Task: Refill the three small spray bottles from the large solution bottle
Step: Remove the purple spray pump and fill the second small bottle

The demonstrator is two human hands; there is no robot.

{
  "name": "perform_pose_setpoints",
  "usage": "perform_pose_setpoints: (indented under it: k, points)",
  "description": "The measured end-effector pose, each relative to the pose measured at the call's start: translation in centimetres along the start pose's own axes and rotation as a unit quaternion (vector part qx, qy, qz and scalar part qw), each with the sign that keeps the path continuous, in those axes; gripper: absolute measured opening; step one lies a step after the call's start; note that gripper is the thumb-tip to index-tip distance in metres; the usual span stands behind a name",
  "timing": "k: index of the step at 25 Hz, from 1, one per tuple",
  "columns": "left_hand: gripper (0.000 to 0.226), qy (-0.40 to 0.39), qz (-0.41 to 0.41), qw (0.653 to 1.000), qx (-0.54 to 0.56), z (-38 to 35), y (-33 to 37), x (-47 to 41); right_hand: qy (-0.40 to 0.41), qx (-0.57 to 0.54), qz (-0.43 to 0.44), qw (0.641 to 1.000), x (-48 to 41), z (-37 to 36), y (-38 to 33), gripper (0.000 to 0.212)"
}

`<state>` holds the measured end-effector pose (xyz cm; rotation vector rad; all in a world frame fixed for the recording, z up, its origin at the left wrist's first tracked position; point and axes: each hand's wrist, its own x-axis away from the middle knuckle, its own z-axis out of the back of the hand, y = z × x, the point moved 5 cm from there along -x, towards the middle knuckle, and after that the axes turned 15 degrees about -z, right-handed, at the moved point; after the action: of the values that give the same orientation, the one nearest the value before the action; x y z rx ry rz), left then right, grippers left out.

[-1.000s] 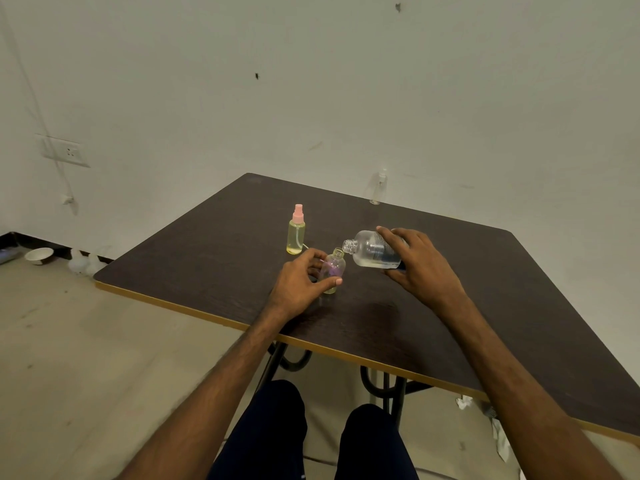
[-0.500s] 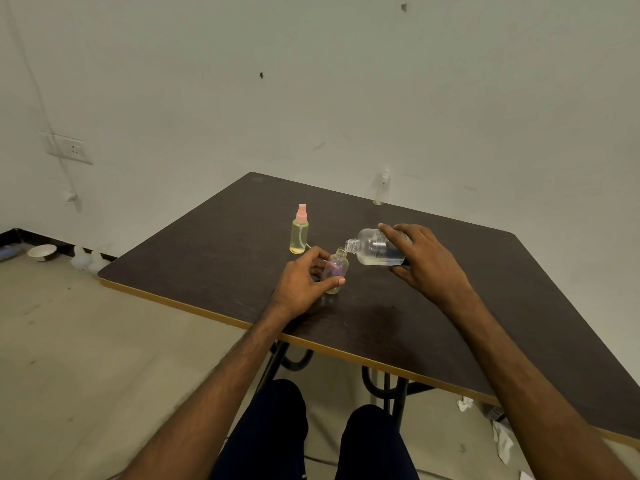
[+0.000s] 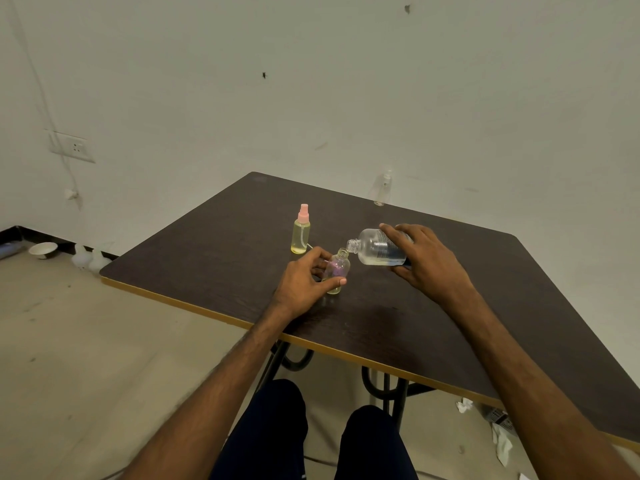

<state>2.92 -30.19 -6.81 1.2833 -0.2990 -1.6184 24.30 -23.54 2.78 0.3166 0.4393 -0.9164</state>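
Left hand (image 3: 304,285): fingers curled round uncapped small bottle (image 3: 336,270).
Right hand (image 3: 429,268), 3 o'clock: wrapped round large solution bottle (image 3: 377,251), tipped, neck at small mouth. Pose unchanged over last second; pour likely ongoing.
Pink-capped bottle (image 3: 300,233): 11 o'clock.
Clear bottle (image 3: 382,188): 1 o'clock, far edge of table (image 3: 450,341).

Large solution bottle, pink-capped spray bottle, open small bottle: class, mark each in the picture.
large solution bottle (image 3: 370,248), head view, clear shoulder.
pink-capped spray bottle (image 3: 300,239), head view, yellow body.
open small bottle (image 3: 338,268), head view, purple-tinted body.
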Motion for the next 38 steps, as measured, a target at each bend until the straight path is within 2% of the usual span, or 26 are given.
perform_pose_setpoints:
  k: [38]
  points:
    - [0.045, 0.006, -0.003, 1.000, 0.012, 0.01, 0.06, -0.03, -0.004, 0.019, 0.004, 1.000, -0.50, -0.09, 0.02, 0.079]
